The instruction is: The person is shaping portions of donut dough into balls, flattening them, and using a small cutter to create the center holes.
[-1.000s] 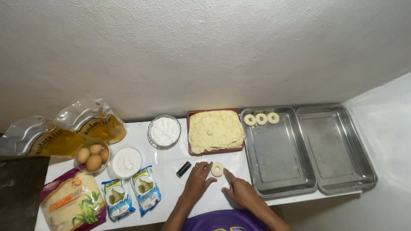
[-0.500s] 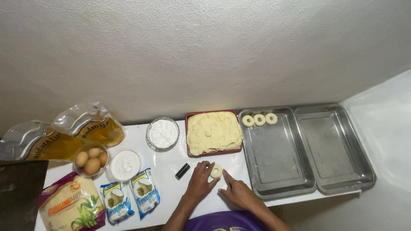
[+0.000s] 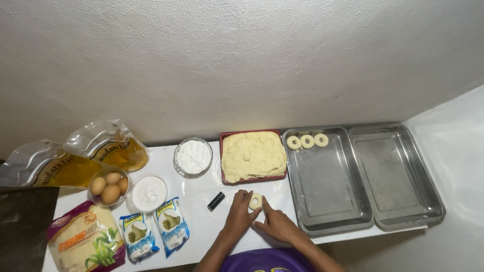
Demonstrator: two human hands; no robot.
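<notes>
A home kitchen corner: a white table (image 3: 201, 236) against a rough plaster wall (image 3: 242, 65), holding a bowl of eggs (image 3: 109, 187), oil pouches (image 3: 75, 158), a dough tray (image 3: 253, 156) and steel baking pans (image 3: 363, 176).

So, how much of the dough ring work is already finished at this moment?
Done: three dough rings lie along the back of the nearer steel tray. In hand: the left hand and right hand shape a fourth ring on the table. Left: the red dish holds much dough; the second tray is bare.
</notes>
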